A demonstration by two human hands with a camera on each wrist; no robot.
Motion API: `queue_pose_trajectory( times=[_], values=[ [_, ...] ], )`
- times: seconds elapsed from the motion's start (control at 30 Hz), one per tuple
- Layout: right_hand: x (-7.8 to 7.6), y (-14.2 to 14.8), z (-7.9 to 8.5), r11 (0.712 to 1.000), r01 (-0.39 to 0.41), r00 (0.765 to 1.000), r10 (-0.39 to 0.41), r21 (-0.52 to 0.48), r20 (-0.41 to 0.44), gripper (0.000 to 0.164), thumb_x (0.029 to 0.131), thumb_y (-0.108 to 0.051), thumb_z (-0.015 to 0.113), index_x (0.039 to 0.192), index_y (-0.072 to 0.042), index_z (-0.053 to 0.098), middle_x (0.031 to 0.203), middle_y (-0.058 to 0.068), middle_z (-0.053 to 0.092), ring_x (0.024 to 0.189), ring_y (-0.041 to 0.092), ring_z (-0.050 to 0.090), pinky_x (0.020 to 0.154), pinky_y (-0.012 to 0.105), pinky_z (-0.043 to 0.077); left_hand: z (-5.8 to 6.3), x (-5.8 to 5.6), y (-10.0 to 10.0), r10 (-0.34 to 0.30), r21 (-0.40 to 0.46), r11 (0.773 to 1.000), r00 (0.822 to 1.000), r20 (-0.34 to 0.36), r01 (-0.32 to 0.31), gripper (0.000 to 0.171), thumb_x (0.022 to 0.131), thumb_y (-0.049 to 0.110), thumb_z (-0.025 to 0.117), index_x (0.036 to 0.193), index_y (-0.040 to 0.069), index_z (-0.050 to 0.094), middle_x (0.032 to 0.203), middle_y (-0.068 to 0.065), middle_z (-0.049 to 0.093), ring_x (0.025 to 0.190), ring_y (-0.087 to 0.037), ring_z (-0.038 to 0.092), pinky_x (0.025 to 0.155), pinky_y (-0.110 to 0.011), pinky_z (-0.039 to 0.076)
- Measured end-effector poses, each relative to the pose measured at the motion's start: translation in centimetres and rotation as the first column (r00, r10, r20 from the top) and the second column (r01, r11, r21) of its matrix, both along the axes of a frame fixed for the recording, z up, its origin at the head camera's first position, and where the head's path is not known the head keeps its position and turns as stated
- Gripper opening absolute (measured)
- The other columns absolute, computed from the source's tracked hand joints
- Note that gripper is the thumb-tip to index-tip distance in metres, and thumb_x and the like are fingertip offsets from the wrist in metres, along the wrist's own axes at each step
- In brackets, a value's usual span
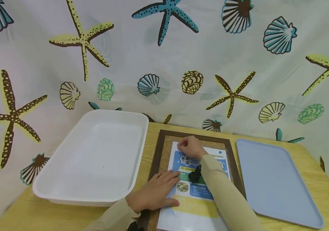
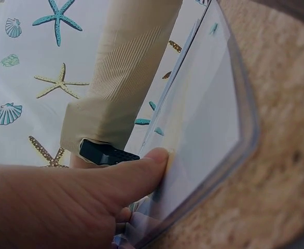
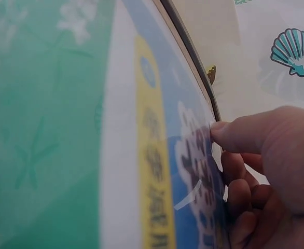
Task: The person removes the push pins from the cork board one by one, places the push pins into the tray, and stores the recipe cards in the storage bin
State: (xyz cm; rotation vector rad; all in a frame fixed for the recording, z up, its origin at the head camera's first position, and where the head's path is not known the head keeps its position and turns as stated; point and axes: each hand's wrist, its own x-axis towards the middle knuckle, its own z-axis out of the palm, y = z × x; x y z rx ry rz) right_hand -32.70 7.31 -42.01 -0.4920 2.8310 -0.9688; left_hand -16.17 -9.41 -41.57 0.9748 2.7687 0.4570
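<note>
A laminated poster point(image 1: 196, 208) with blue, green and yellow print lies on a brown-framed cork board point(image 1: 164, 154). Its clear border point(image 2: 249, 129) shows against the cork in the left wrist view. My left hand point(image 1: 157, 191) rests on the poster's left side with the fingers stretched out and the thumb apart. At the poster's top left corner is my right hand point(image 1: 191, 147), its fingers bent and the thumb and fingertips close together. In the right wrist view the right thumb point(image 3: 245, 129) meets the poster's surface; whether anything small is between the fingertips is hidden.
A large white tray point(image 1: 95, 192) stands left of the board on the wooden table point(image 1: 75, 215). To the right lies a flat pale blue tray point(image 1: 276, 179). Behind hangs a white curtain point(image 1: 176, 112) printed with starfish and shells.
</note>
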Motion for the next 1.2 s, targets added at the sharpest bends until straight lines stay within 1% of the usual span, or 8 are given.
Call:
queue_pose_trajectory(
  times=[0.07, 0.2, 0.37, 0.47, 0.7, 0.9, 1.07, 1.2],
  values=[
    [-0.08, 0.22, 0.05, 1.000, 0.010, 1.000, -0.010, 0.001, -0.018, 0.009, 0.090, -0.014, 0.067, 0.092, -0.008, 0.073, 0.081, 0.003, 0.067, 0.069, 0.012, 0.055, 0.068, 0.026, 0.046, 0.02, -0.15, 0.24, -0.004, -0.009, 1.000, 1.000, -0.017, 0.003, 0.070, 0.093, 0.049, 0.058, 0.146, 0.008, 0.039, 0.156, -0.008, 0.031, 0.144, -0.030, 0.028, 0.112, -0.051, 0.029],
    [-0.18, 0.41, -0.09, 1.000, -0.022, 1.000, 0.022, 0.000, -0.017, 0.010, 0.091, -0.014, 0.066, 0.092, -0.007, 0.072, 0.081, 0.004, 0.067, 0.068, 0.012, 0.056, 0.069, 0.027, 0.048, 0.07, -0.14, 0.47, 0.003, -0.032, 0.999, 1.000, -0.018, -0.004, 0.070, 0.091, 0.049, 0.059, 0.145, 0.008, 0.041, 0.156, -0.008, 0.032, 0.143, -0.030, 0.030, 0.111, -0.051, 0.030],
    [-0.19, 0.24, -0.24, 0.999, -0.031, 1.000, 0.031, 0.027, 0.001, 0.010, 0.091, -0.014, 0.065, 0.092, -0.007, 0.072, 0.080, 0.003, 0.066, 0.067, 0.011, 0.055, 0.069, 0.028, 0.048, 0.02, -0.11, 0.38, 0.007, -0.016, 1.000, 1.000, 0.010, -0.007, 0.070, 0.091, 0.049, 0.060, 0.144, 0.008, 0.042, 0.156, -0.008, 0.032, 0.143, -0.030, 0.030, 0.110, -0.052, 0.032],
    [-0.25, 0.21, -0.16, 0.999, -0.029, 1.000, 0.029, 0.038, -0.008, 0.010, 0.091, -0.014, 0.065, 0.091, -0.006, 0.072, 0.080, 0.003, 0.066, 0.067, 0.011, 0.055, 0.070, 0.028, 0.049, 0.04, -0.14, 0.40, 0.003, -0.013, 1.000, 1.000, 0.003, -0.003, 0.070, 0.091, 0.049, 0.060, 0.144, 0.008, 0.042, 0.156, -0.008, 0.032, 0.142, -0.030, 0.031, 0.109, -0.052, 0.032],
    [-0.43, 0.20, 0.24, 0.996, -0.068, 0.997, 0.069, 0.061, -0.017, 0.011, 0.092, -0.013, 0.063, 0.094, -0.005, 0.071, 0.082, 0.004, 0.067, 0.067, 0.010, 0.056, 0.069, 0.027, 0.050, 0.37, -0.18, 0.38, 0.001, -0.001, 1.000, 1.000, 0.003, -0.001, 0.069, 0.091, 0.048, 0.061, 0.144, 0.008, 0.042, 0.155, -0.009, 0.032, 0.142, -0.030, 0.031, 0.108, -0.053, 0.032],
    [-0.54, 0.16, 0.23, 0.995, -0.070, 0.998, 0.070, 0.073, -0.001, 0.012, 0.094, -0.014, 0.061, 0.097, -0.006, 0.070, 0.084, 0.003, 0.066, 0.068, 0.011, 0.056, 0.070, 0.027, 0.050, 0.32, -0.13, 0.37, -0.004, 0.011, 1.000, 1.000, -0.010, 0.004, 0.069, 0.091, 0.047, 0.060, 0.144, 0.006, 0.042, 0.155, -0.010, 0.032, 0.142, -0.031, 0.031, 0.108, -0.053, 0.033],
    [-0.46, 0.09, 0.15, 0.993, -0.066, 0.998, 0.065, 0.096, 0.013, 0.013, 0.095, -0.015, 0.061, 0.098, -0.006, 0.069, 0.084, 0.003, 0.066, 0.068, 0.010, 0.055, 0.069, 0.026, 0.048, 0.29, -0.07, 0.38, -0.004, 0.021, 1.000, 1.000, 0.002, 0.004, 0.070, 0.091, 0.047, 0.061, 0.144, 0.006, 0.041, 0.156, -0.011, 0.031, 0.142, -0.032, 0.030, 0.108, -0.054, 0.032],
    [-0.36, 0.12, 0.10, 0.990, -0.090, 0.996, 0.089, 0.105, 0.015, 0.013, 0.096, -0.014, 0.059, 0.099, -0.005, 0.067, 0.084, 0.004, 0.065, 0.069, 0.010, 0.055, 0.071, 0.028, 0.049, 0.15, -0.10, 0.39, -0.008, 0.025, 1.000, 1.000, 0.001, 0.008, 0.070, 0.091, 0.047, 0.061, 0.144, 0.006, 0.041, 0.156, -0.011, 0.031, 0.143, -0.032, 0.029, 0.108, -0.055, 0.032]
  ],
)
